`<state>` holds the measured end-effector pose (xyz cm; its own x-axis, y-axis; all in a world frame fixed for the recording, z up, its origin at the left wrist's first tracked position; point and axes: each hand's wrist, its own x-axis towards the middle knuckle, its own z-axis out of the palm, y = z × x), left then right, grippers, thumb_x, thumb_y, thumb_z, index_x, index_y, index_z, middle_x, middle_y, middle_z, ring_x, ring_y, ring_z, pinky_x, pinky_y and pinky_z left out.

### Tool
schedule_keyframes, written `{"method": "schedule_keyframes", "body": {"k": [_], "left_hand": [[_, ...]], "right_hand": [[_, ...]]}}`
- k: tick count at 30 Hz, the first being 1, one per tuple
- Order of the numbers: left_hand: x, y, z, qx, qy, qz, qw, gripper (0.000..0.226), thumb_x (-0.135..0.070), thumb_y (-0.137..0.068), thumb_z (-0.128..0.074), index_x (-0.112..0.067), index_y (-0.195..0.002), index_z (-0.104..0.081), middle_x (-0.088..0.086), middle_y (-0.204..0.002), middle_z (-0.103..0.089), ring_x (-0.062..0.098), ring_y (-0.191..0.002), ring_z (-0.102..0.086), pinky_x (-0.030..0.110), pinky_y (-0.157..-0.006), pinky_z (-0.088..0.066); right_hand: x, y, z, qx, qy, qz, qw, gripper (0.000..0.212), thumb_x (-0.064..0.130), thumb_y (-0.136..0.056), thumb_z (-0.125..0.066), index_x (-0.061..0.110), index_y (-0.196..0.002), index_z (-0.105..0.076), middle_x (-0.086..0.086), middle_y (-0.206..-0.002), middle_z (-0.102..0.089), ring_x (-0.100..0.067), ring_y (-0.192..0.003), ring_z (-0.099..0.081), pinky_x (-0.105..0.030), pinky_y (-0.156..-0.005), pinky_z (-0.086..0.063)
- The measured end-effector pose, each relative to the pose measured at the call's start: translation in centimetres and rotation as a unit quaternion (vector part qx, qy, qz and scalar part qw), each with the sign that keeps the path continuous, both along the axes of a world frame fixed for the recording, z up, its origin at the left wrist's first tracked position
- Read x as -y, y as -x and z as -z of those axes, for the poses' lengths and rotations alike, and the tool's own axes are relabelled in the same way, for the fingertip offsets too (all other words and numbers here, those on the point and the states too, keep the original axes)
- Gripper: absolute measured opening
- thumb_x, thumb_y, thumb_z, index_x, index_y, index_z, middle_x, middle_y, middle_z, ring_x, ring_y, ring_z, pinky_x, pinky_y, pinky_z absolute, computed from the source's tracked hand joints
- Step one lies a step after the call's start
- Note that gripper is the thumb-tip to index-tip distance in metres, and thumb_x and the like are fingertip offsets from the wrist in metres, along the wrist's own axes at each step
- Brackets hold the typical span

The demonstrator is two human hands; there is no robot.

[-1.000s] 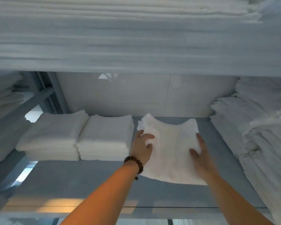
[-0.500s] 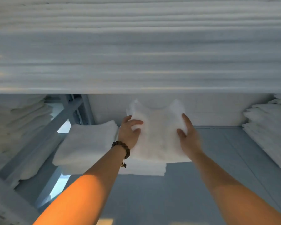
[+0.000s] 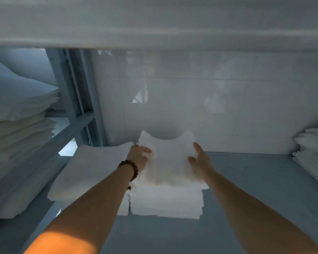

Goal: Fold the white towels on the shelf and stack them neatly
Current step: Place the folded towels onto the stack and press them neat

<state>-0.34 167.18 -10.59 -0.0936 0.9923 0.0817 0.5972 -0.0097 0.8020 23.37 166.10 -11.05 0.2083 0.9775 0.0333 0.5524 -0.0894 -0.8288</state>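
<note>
as the left hand (image 3: 139, 156) and right hand (image 3: 200, 160) grip the folded towel (image 3: 170, 162) by its sides, lower it flat, edges matched to the stack (image 3: 165, 202) beneath.

My bare arms reach forward, side by side. My left hand (image 3: 139, 157) and right hand (image 3: 200, 161) each pinch one side of a towel (image 3: 170, 163), thumbs on top.

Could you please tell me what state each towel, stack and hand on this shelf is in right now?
Folded towel: folded, held at both sides, far corners raised.
Middle stack: folded, squared, under the held towel.
Left stack: folded, flat, untouched.
Left hand: grips the towel's left edge.
Right hand: grips its right edge.
Right pile: stacked, edges uneven.
</note>
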Motion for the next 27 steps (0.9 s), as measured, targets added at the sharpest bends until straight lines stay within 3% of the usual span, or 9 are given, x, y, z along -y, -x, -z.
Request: {"method": "schedule_keyframes", "body": {"k": [3, 6, 8, 10, 13, 15, 19, 22, 27], "left_hand": [[-0.3, 0.0, 0.8, -0.117, 0.025, 0.007, 0.993, 0.029, -0.006, -0.093, -0.045, -0.013, -0.116, -0.062, 0.012, -0.143, -0.033, 0.027, -0.121, -0.044, 0.023, -0.095, -0.039], [0.9, -0.3, -0.3, -0.263, -0.048, 0.03, 0.963, 0.032, -0.028, -0.096, -0.048, -0.019, -0.124, -0.058, 0.008, -0.155, -0.019, 0.026, -0.142, -0.017, 0.037, -0.115, -0.02], [2.3, -0.9, -0.7, -0.288, -0.088, 0.078, 0.951, 0.044, -0.046, -0.095, -0.044, -0.021, -0.129, -0.054, 0.004, -0.156, -0.017, 0.023, -0.144, -0.013, 0.04, -0.117, -0.014], [3.7, -1.4, -0.4, -0.286, -0.048, 0.163, 0.943, 0.063, -0.06, -0.088, -0.044, -0.024, -0.139, -0.042, 0.001, -0.157, -0.013, 0.021, -0.144, -0.012, 0.04, -0.118, -0.01], [4.8, -1.6, 1.1, -0.42, 0.003, 0.232, 0.877, 0.087, -0.063, -0.081, -0.054, -0.027, -0.149, -0.012, 0.003, -0.158, -0.006, 0.022, -0.145, -0.005, 0.043, -0.117, -0.003], [5.1, -1.6, 1.8, -0.491, -0.021, 0.218, 0.843, 0.085, -0.038, -0.087, -0.059, -0.026, -0.149, -0.002, 0.005, -0.158, -0.006, 0.025, -0.145, -0.005, 0.044, -0.117, -0.005], [5.4, -1.9, 1.9, -0.529, -0.061, 0.181, 0.827, 0.087, 0.004, -0.08, -0.05, -0.022, -0.148, -0.001, 0.012, -0.155, -0.012, 0.03, -0.143, -0.01, 0.047, -0.117, -0.011], [5.4, -1.9, 2.0, -0.54, -0.084, 0.166, 0.821, 0.086, 0.006, -0.077, -0.05, -0.018, -0.147, -0.007, 0.014, -0.152, -0.021, 0.031, -0.141, -0.018, 0.046, -0.115, -0.016], [3.3, -2.4, -0.6, -0.516, -0.166, 0.111, 0.833, 0.048, 0.0, -0.081, -0.045, -0.018, -0.125, -0.045, 0.005, -0.123, -0.053, 0.025, -0.116, -0.046, 0.037, -0.103, -0.034]], "right_hand": [[-0.5, -1.0, 1.1, -0.027, 0.073, -0.011, 0.997, 0.063, 0.029, -0.094, -0.054, 0.029, -0.148, -0.022, -0.013, -0.142, -0.043, -0.03, -0.114, -0.054, -0.026, -0.079, -0.043], [-0.3, -2.1, 1.0, -0.117, 0.07, -0.052, 0.989, 0.052, 0.019, -0.092, -0.058, 0.015, -0.139, -0.037, -0.017, -0.134, -0.051, -0.03, -0.111, -0.057, -0.044, -0.095, -0.048], [0.6, -2.4, 0.7, -0.174, 0.071, -0.067, 0.98, 0.043, 0.011, -0.092, -0.057, 0.012, -0.133, -0.044, -0.019, -0.129, -0.056, -0.026, -0.101, -0.059, -0.042, -0.091, -0.05], [1.6, -2.5, 0.4, -0.179, 0.064, -0.073, 0.979, 0.046, 0.013, -0.092, -0.058, 0.009, -0.134, -0.043, -0.019, -0.131, -0.055, -0.026, -0.103, -0.059, -0.039, -0.091, -0.049], [2.8, -2.8, 0.2, 0.0, 0.06, -0.117, 0.991, 0.079, 0.03, -0.085, -0.068, 0.012, -0.147, -0.023, -0.009, -0.148, -0.035, -0.026, -0.133, -0.039, -0.036, -0.109, -0.033], [3.9, -2.9, 0.4, 0.164, 0.076, -0.175, 0.968, 0.101, 0.045, -0.075, -0.074, 0.026, -0.151, -0.009, -0.006, -0.158, -0.005, -0.024, -0.145, -0.011, -0.043, -0.116, -0.018], [5.2, -2.9, 1.4, 0.413, 0.062, -0.19, 0.889, 0.096, 0.042, -0.078, -0.068, 0.044, -0.147, -0.001, 0.001, -0.155, 0.026, -0.026, -0.144, 0.018, -0.064, -0.11, -0.003], [5.2, -2.3, 1.3, 0.467, 0.02, -0.189, 0.864, 0.084, 0.028, -0.085, -0.056, 0.039, -0.148, -0.002, 0.006, -0.158, 0.016, -0.023, -0.145, 0.015, -0.067, -0.111, -0.003], [2.9, -2.6, -1.0, 0.512, -0.054, -0.185, 0.837, 0.071, 0.022, -0.089, -0.055, 0.031, -0.148, -0.017, 0.01, -0.155, -0.022, -0.013, -0.146, -0.007, -0.06, -0.113, -0.004]]}}
